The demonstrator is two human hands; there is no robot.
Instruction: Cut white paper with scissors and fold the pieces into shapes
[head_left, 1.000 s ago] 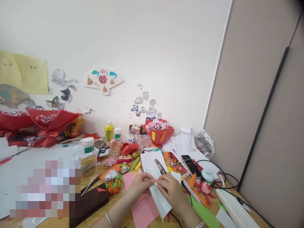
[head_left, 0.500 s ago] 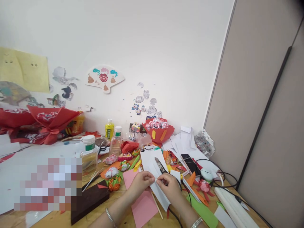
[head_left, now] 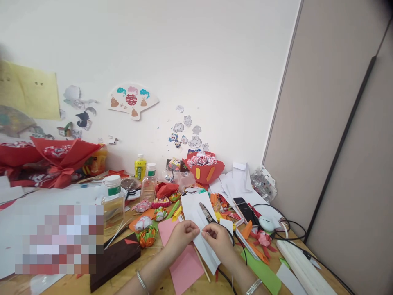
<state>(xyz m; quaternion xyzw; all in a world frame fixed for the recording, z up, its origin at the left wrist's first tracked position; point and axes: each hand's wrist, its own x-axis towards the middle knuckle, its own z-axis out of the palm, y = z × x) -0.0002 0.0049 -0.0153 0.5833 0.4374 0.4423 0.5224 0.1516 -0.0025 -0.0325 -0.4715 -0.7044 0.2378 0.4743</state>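
- The left hand point(head_left: 184, 234) is pinching, thumb and forefinger drawn together at the tips.
- The right hand point(head_left: 217, 237) faces it in a like pinch, its fingertips just beside the left's.
- Between the two sets of fingertips is a small white piece point(head_left: 201, 231), mostly hidden, too small to name more closely.
- White paper point(head_left: 210, 259) lies below the hands; a white sheet point(head_left: 192, 205) shows just beyond them.
- On that sheet rests a grey-and-black hand tool point(head_left: 206, 212), its near end partly behind the right hand; its exact kind is unclear.
- Pink paper point(head_left: 187, 272) lies on the bench point(head_left: 162, 284) under the left hand and forearm, with a thin wooden stick point(head_left: 201, 264) along its right side.
- Left of the left hand sit an orange-and-green folded paper flower point(head_left: 147, 237) and a dark brown block point(head_left: 115, 264).
- Right of the right hand are green paper point(head_left: 264, 275), a pink paper flower point(head_left: 263, 238), a smartphone point(head_left: 244, 209) and a pale computer mouse point(head_left: 266, 223).
- At the back, against the wall, stands a red-wrapped bouquet point(head_left: 205, 175).
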